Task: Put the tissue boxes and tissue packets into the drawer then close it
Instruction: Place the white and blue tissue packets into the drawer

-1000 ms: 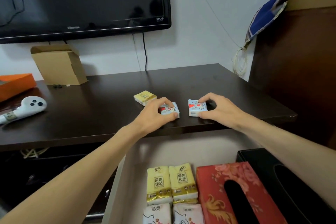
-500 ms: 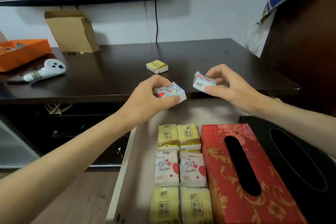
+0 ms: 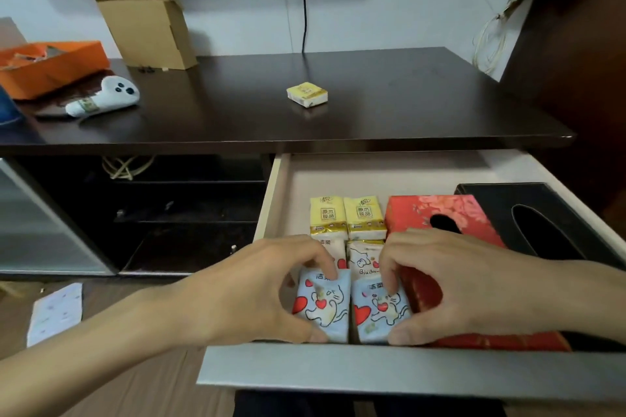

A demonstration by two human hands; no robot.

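Tissue packets fill the left part of the open drawer, which is pulled out toward the viewer below the dark worktop. At its near end, two pale blue packets with red hearts lie side by side and touching: the left blue packet is pinched by the left hand, thumb at its near edge and fingers curled over its far edge; the right blue packet is held the same way by the right hand, thumb near, fingers on the far edge. Both packets sit just inside the drawer's front wall. Beyond them lie two white packets, partly hidden by the hands, and farther still two yellow packets side by side. To the right of the packets lies a red tissue box, touching them, and right of that a black tissue box against the drawer's right side. One small yellow packet remains alone on the worktop, well apart from the drawer. At the far left of the worktop sit a white controller, an orange box and a cardboard box.
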